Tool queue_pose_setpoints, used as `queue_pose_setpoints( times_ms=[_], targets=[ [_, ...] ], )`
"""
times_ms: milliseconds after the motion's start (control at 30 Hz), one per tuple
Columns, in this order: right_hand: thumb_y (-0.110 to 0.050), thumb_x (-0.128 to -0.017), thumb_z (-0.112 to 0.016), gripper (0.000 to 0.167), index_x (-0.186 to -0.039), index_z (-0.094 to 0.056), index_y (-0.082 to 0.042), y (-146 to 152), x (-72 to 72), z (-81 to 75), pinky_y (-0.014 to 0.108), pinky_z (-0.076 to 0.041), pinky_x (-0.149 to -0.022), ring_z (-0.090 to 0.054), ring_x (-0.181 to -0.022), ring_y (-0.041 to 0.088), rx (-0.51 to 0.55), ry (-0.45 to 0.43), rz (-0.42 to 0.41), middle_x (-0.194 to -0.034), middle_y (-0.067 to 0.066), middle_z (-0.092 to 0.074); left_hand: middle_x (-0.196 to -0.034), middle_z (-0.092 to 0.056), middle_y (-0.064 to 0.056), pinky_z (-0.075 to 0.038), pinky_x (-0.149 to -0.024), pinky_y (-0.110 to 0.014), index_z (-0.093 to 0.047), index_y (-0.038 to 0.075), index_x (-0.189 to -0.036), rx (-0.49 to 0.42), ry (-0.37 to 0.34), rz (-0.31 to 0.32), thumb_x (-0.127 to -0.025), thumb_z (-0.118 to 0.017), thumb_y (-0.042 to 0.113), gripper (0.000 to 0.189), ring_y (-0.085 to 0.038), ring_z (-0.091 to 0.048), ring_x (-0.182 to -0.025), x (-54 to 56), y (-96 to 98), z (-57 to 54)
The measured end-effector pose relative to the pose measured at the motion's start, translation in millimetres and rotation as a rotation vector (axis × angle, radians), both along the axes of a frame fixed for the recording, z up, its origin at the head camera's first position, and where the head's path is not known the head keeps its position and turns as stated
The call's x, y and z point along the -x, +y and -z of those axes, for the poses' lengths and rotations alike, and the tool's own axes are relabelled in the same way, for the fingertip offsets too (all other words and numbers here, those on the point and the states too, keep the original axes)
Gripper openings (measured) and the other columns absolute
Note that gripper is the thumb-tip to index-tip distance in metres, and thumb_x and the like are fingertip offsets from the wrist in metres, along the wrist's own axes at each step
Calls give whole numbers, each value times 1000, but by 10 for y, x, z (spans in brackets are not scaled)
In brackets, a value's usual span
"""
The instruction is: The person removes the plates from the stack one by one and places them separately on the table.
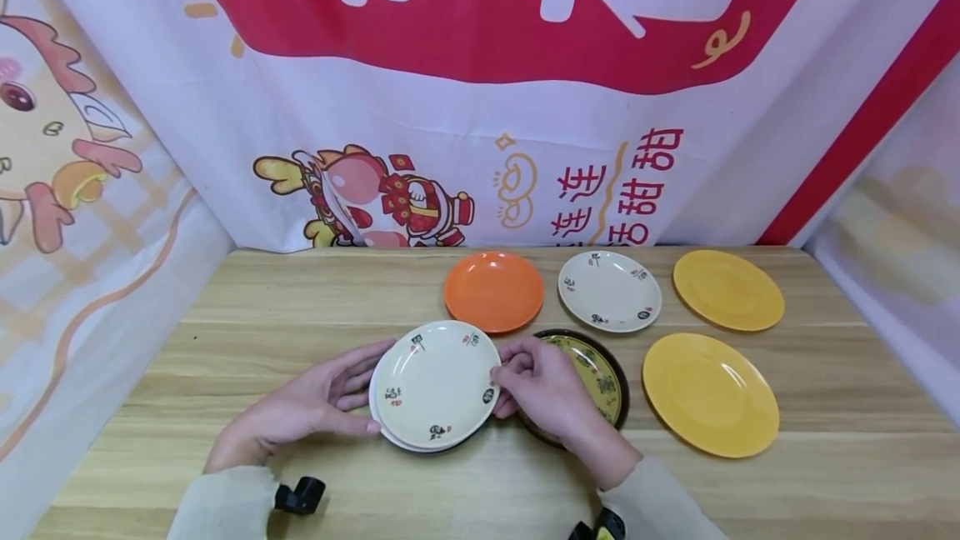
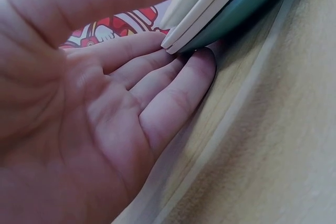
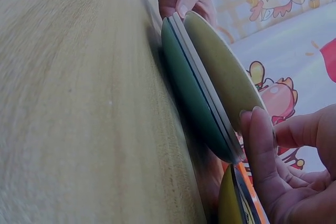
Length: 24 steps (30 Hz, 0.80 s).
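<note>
A white plate [image 1: 435, 382] with small dark characters round its rim lies tilted over a small stack of plates. My right hand [image 1: 546, 386] pinches its right rim between thumb and fingers. In the right wrist view, that side of the plate stands raised above another white plate [image 3: 202, 80], with a green-sided plate [image 3: 185, 90] at the bottom. My left hand [image 1: 311, 398] is at the stack's left side, its fingers extended and its fingertips against the lower rims. The left thumb reaches the front left rim.
A dark-rimmed plate with a yellow-green patterned middle [image 1: 597, 373] lies partly behind my right hand. Farther back are an orange plate [image 1: 493, 292] and a patterned white plate [image 1: 610, 292]. Two yellow plates [image 1: 711, 394] are at the right. A printed cloth [image 1: 480, 115] hangs behind the wooden table [image 1: 247, 307].
</note>
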State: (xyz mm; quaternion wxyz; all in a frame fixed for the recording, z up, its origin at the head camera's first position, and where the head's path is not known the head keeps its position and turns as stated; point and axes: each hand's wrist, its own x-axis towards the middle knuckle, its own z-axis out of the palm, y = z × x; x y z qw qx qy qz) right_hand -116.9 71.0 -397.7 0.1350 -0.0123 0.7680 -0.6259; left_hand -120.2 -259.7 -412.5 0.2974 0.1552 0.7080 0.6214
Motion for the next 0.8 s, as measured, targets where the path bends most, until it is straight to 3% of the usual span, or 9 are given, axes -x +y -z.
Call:
queue_pose_setpoints(
  times_ms=[300, 500, 800],
  targets=[
    [-2, -97, -71, 23, -120, -67, 4, 10, -2, -33, 37, -68, -64, -72, -62, 19, 36, -1, 1, -84, 11, -68, -180, -18, -21, -51, -117, -27, -20, 8, -172, 26, -25, -31, -88, -86, 4, 107, -48, -27, -162, -2, 6, -18],
    [-2, -98, -70, 25, -122, -67, 3, 56, -6, -76, 36, -68, -64, -72, -63, 20, 61, -19, 20, -86, 12, -68, -179, -18, -24, -52, -116, -27, -19, 5, -172, 9, 8, -18, -87, -86, 2, 108, -49, -27, -161, -7, 8, 4],
    [-4, -99, -70, 29, -126, -65, 3, 250, -23, -133, 35, -68, -67, -73, -66, 21, 81, -13, 63, -90, 13, -71, -179, -20, -22, -54, -115, -30, -20, 9, -172, -7, -9, -7, -89, -84, 1, 105, -43, -33, -161, -6, -11, 15]
  ],
)
